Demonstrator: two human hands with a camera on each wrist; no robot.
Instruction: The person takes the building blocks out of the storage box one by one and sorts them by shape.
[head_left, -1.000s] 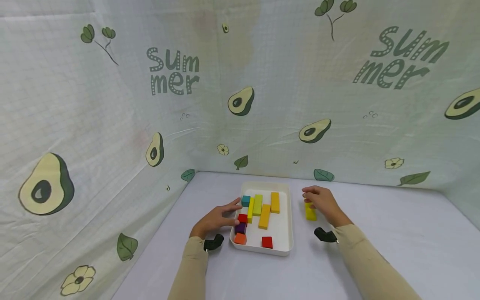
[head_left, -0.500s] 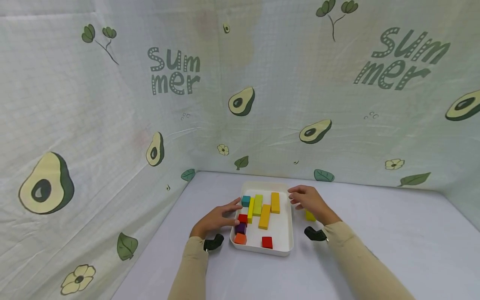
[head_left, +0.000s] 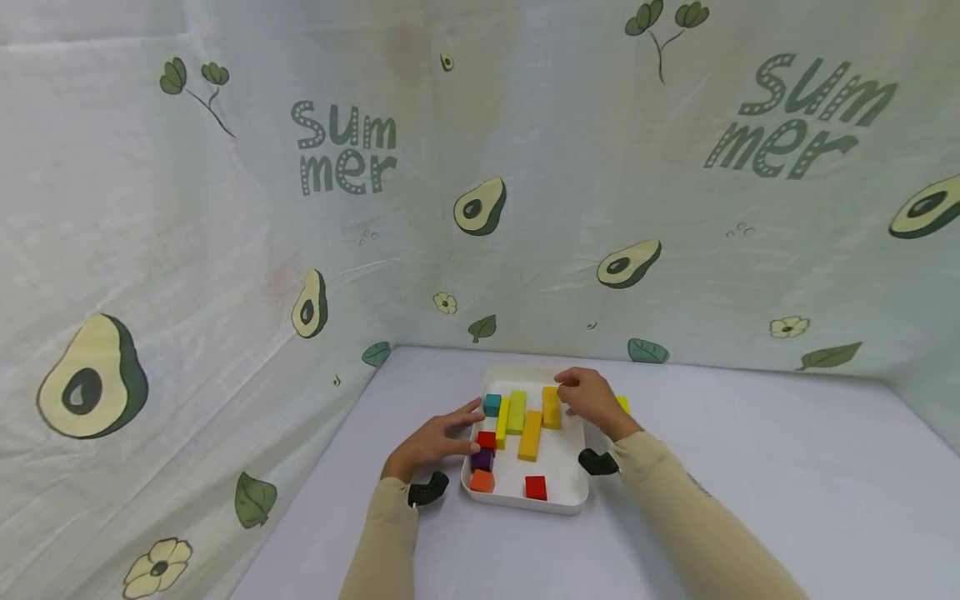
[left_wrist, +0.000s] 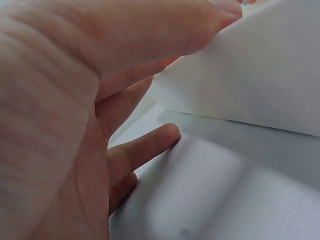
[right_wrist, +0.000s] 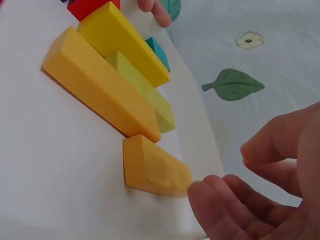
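Head view: the white tray (head_left: 572, 500) is steadied at its left rim by the left hand (head_left: 433, 440), fingers relaxed. The right hand (head_left: 588, 398), loosely parted and empty, touches the orange block (right_wrist: 155, 170); a pinch across its short sides is advised

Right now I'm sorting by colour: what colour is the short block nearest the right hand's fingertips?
Orange-yellow short block, clearest in the right wrist view.
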